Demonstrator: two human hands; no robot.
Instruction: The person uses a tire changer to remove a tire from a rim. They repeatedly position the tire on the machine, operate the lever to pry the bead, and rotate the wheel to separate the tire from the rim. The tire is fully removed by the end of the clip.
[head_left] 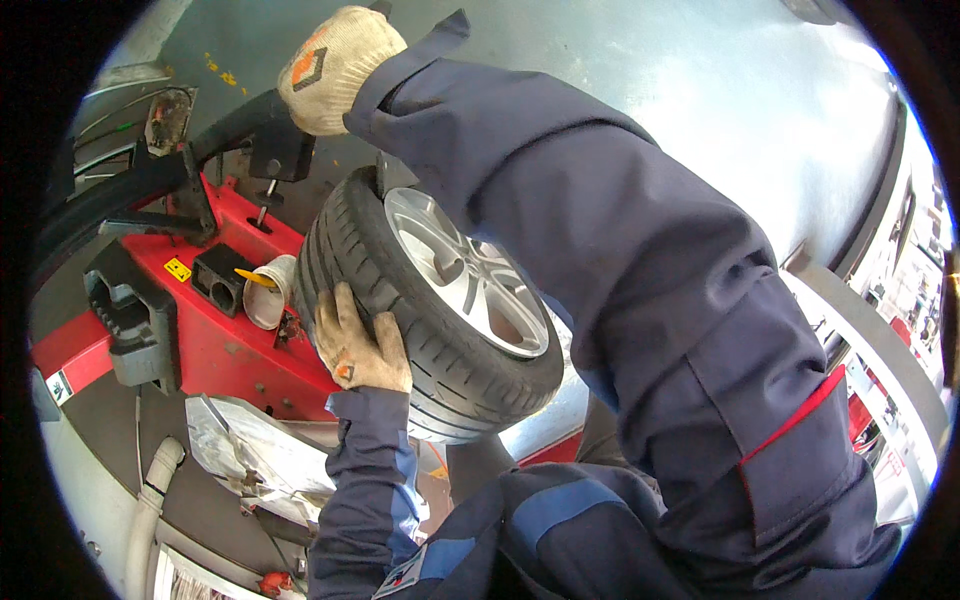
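A wheel with a black tyre [343, 235] and a silver alloy rim [470, 270] stands tilted in the middle, partly behind my right sleeve. My left hand [365, 350], in a cream knitted glove, lies against the tyre tread with its fingers spread. Up at the far left, past the wheel, my right hand [338, 70] wears a matching glove. It looks closed in a fist; the fingers and whatever they hold are hidden behind its back. Just below it sits a black block [280, 150] of the machine. A dark metal piece [397, 175] touches the tyre's upper edge.
The red tyre machine bed [230, 345] spreads to the left, carrying a black clamp jaw [132, 315] and a white cup [270, 292] with a yellow-handled tool. Below lies a crumpled silvery sheet [250, 455]. A grey pipe [150, 500] runs at lower left.
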